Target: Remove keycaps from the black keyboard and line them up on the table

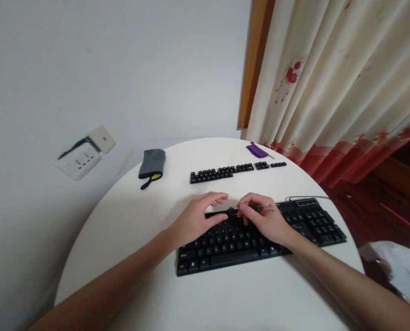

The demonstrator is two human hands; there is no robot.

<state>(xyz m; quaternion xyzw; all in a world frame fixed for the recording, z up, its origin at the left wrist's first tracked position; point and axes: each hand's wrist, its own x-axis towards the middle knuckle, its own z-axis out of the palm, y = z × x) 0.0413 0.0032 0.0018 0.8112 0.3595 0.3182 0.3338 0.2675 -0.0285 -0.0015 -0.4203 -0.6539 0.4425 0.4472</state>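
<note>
A black keyboard (pixel 239 246) lies on the round white table (pixel 149 285), its upper part partly hidden by my hands. My right hand (pixel 263 216) is closed over the keyboard, pinching a thin wire keycap puller (pixel 270 209). A small black keycap (pixel 230 211) shows at the puller's end, above the upper rows of keys. My left hand (pixel 201 218) hovers just left of that keycap, thumb and fingers apart, with nothing visibly held.
Loose black keycaps (pixel 222 173) lie in rows beyond the keyboard. A grey cloth pouch (pixel 153 163) is at the back left, a purple cloth-like item (pixel 257 151) at the back right. The keyboard cable (pixel 308 197) runs off rightward. Wall and curtain (pixel 322 92) stand behind.
</note>
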